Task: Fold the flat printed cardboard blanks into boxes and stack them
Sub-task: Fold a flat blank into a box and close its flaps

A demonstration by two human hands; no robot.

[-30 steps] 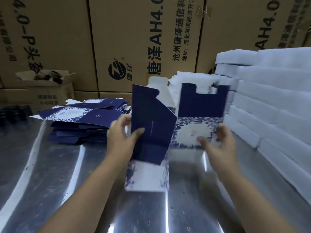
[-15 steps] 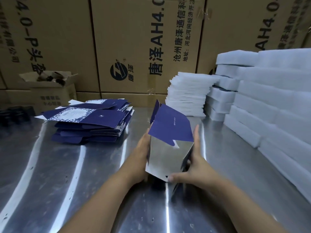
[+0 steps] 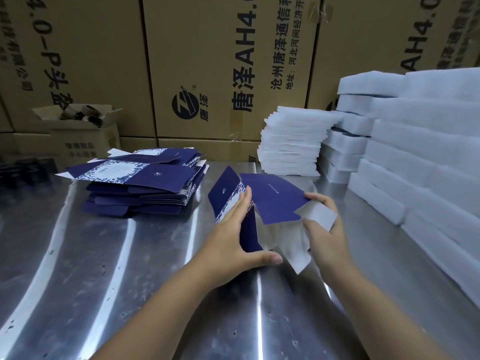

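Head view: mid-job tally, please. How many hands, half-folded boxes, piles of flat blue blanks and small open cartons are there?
Hands: 2, the left hand and the right hand
half-folded box: 1
pile of flat blanks: 1
small open carton: 1
Total: 5

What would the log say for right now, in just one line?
step: folding | left hand: grips box blank | right hand: pinches white flap | flat blanks pile: on metal table
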